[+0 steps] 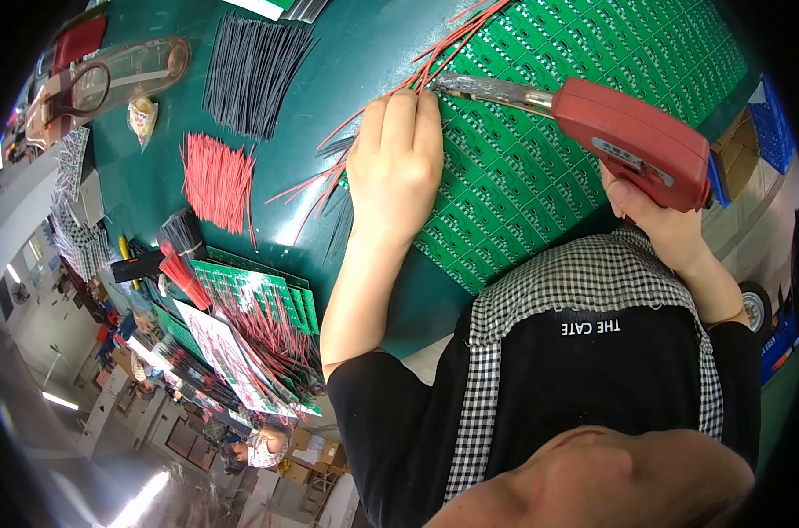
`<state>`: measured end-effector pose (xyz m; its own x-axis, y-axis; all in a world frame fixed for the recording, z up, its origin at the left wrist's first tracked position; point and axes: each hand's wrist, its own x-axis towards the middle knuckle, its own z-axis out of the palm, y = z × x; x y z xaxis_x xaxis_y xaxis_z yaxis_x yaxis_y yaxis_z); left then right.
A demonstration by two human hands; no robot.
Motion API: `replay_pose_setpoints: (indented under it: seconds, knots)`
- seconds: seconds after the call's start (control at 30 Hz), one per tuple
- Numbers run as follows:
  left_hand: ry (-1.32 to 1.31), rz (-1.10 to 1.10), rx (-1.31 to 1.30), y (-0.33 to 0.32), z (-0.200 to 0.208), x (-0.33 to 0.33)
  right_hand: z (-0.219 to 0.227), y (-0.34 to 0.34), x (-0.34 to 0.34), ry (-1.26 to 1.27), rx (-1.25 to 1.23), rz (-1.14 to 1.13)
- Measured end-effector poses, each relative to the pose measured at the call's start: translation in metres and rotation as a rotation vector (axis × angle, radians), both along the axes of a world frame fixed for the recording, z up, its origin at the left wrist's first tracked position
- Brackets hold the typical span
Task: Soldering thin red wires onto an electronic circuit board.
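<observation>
My right hand (650,216) is wrapped round the handle of a red soldering gun (632,132). Its metal barrel points left, with the tip beside the fingertips of my left hand (395,167). The left fingers are bent and pressed together on a red wire (424,77) at the left edge of a large green circuit board panel (522,189). The fingertips themselves are partly hidden. More red wires fan out along that edge, above and below the hand, and some dark wires (336,231) lie under the left wrist.
On the green table lie a bundle of black wires (254,75) and a bundle of red wires (217,182). Wired boards (259,326) are stacked at lower left. A clear bottle (140,69) lies at the far left. A cardboard box (735,154) stands at right.
</observation>
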<state>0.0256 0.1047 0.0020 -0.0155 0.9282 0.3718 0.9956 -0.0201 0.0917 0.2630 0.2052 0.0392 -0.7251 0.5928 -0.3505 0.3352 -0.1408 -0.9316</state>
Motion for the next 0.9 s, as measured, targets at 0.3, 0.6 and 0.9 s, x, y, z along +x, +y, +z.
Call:
replay_pose_setpoints:
  seconds: [0.3,0.6,0.9]
  knots:
    - [0.014,0.002,0.005,0.002,0.0,0.0,0.007,0.0,-0.003,0.173,-0.154,-0.196]
    - [-0.019,-0.001,0.015,-0.004,-0.003,-0.003,0.002,-0.002,-0.004,0.098,-0.183,-0.189]
    - [-0.012,-0.017,0.042,0.002,-0.002,0.001,0.003,-0.003,0.002,0.044,-0.011,-0.08]
